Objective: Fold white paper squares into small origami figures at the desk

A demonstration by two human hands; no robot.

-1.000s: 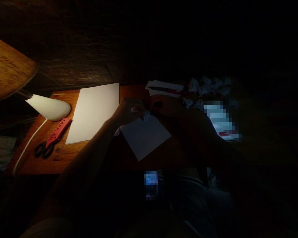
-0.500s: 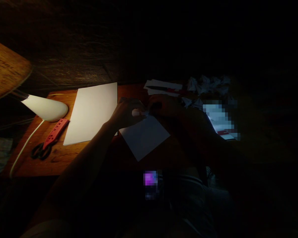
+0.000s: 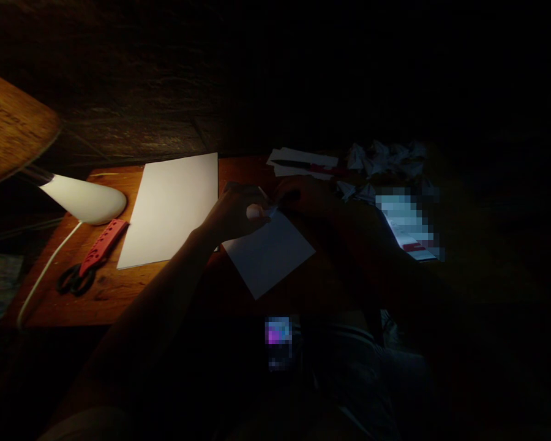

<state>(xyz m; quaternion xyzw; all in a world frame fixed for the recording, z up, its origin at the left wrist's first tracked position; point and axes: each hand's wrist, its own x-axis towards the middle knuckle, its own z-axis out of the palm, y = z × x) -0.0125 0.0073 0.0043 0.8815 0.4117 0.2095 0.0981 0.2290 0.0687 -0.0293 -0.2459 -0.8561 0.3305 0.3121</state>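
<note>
A square sheet of white paper [image 3: 270,260] lies turned cornerwise on the wooden table, its near corner pointing at me. At its far corner my left hand [image 3: 241,211] pinches the paper between thumb and fingers. My right hand [image 3: 298,193], deep in shadow, meets it there with bent fingers on the same corner. A small pale fold of paper shows between the two hands. The right fingertips are dim, and the far part of the sheet is hidden behind the left hand.
Left of my hands lies a stack of white paper [image 3: 174,214]. Further left are pink-sheathed scissors [image 3: 103,248] and a lamp [image 3: 87,199] with its cord. At the back are paper strips [image 3: 303,160] under a dark tool and several folded paper pieces [image 3: 386,158]. A lit, blurred screen [image 3: 406,223] stands right.
My left hand has shifted slightly right at the far corner, and the small fold between the fingers looks a little different. The sheet has barely moved.
</note>
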